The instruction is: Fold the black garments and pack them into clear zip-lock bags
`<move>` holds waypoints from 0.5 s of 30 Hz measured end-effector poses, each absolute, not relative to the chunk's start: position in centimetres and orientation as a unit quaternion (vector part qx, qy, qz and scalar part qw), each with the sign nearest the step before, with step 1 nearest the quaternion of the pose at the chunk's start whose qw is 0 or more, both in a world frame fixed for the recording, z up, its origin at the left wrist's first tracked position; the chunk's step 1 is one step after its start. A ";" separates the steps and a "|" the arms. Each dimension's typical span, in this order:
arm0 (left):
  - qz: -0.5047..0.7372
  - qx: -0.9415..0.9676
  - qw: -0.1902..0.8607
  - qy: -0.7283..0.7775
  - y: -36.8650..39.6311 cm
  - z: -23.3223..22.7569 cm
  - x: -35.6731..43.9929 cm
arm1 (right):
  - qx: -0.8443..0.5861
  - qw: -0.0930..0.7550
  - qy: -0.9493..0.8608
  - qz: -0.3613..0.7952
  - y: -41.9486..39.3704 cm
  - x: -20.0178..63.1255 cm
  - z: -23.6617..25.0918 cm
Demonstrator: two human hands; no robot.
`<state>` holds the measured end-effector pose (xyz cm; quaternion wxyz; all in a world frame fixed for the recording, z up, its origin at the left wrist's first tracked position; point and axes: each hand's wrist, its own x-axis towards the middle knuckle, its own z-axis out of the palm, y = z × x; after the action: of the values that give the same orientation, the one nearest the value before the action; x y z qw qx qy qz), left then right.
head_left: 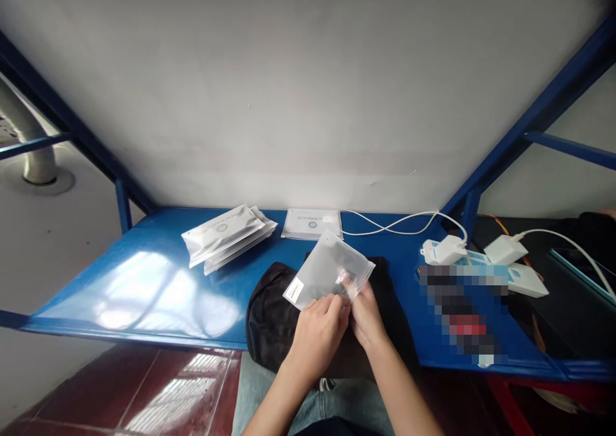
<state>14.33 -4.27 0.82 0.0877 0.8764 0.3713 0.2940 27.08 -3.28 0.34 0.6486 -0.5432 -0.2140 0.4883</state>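
Note:
Both my hands hold a small translucent zip bag (327, 268) with a white label at its lower left corner, above a black cloth (269, 320) lying at the front edge of the blue table (158, 276). My left hand (320, 333) grips the bag's lower edge. My right hand (366, 317) pinches its right corner, fingers closed on the plastic. Something small and dark shows through the bag near my fingers.
A stack of similar flat bags (227, 236) lies at the back left of the table, one more bag (312, 223) at the back middle. White chargers with cables (452, 249) sit at the right. Blue frame struts (524, 128) rise on both sides.

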 end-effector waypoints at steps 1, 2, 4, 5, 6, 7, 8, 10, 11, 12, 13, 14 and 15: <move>0.285 0.875 0.071 0.385 -4.3 0.9 14.3 | -0.540 0.635 -0.245 0.494 -3.5 27.2 0.3; 0.276 0.873 0.052 0.400 -4.3 1.0 14.2 | -0.537 0.619 -0.277 0.502 -3.7 27.5 0.2; 0.263 0.867 0.016 0.423 -4.4 1.1 14.1 | -0.526 0.601 -0.316 0.513 -4.1 27.9 0.2; 0.259 0.866 0.005 0.427 -4.6 1.1 14.2 | -0.520 0.603 -0.319 0.515 -4.2 28.0 0.1; 0.255 0.869 0.001 0.425 -4.8 1.2 14.4 | -0.515 0.611 -0.312 0.514 -4.1 28.0 -0.1; 0.251 0.873 0.003 0.417 -4.9 1.3 14.6 | -0.513 0.621 -0.296 0.513 -4.0 27.8 -0.3; 0.247 0.880 0.008 0.406 -5.1 1.4 14.8 | -0.514 0.632 -0.277 0.510 -3.9 27.5 -0.6; 0.241 0.889 0.020 0.389 -5.2 1.7 14.9 | -0.520 0.648 -0.244 0.500 -3.6 26.8 -1.1; 0.237 0.891 0.033 0.386 -5.2 1.8 14.7 | -0.523 0.652 -0.236 0.496 -3.5 26.6 -1.4; 0.233 0.891 0.049 0.387 -5.1 2.0 14.1 | -0.525 0.652 -0.238 0.492 -3.6 26.6 -1.5; 0.230 0.889 0.068 0.390 -5.0 2.1 13.4 | -0.526 0.644 -0.253 0.493 -3.8 26.7 -1.5; 0.225 0.888 0.086 0.392 -4.9 2.1 12.5 | -0.529 0.626 -0.278 0.500 -4.1 27.2 -1.4; 0.220 0.886 0.101 0.395 -4.8 2.1 11.5 | -0.533 0.599 -0.311 0.511 -4.4 27.8 -1.3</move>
<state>11.49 -4.79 2.10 0.1008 0.8864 0.3945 0.2204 27.81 -4.41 -1.26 0.5987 -0.5331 -0.3106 0.5108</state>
